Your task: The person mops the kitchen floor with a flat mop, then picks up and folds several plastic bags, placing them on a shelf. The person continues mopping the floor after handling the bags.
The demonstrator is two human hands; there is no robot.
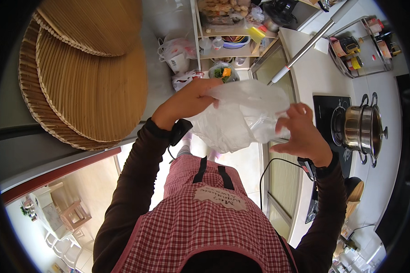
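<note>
A thin, translucent white plastic bag [225, 126] hangs crumpled in front of me, above the floor. My left hand [198, 94] pinches its upper left edge between thumb and fingers. At the bag's right side, my right hand [299, 131] is spread, thumb and fingers apart. Its fingertips blur against the plastic, so whether they touch it is unclear. What the bag may hold cannot be made out. Just beyond it, a clear bag of green vegetables [222, 72] with an orange tag sits low by the shelf.
Woven round trays [92, 92] overlap at left. A shelf unit [239, 52] holds packed food and bottles ahead. Along the right counter [305, 65] are a steel pot [357, 128] on a black hob [323, 102] and a bottle rack [338, 65]. A metal pole [305, 47] slants across it.
</note>
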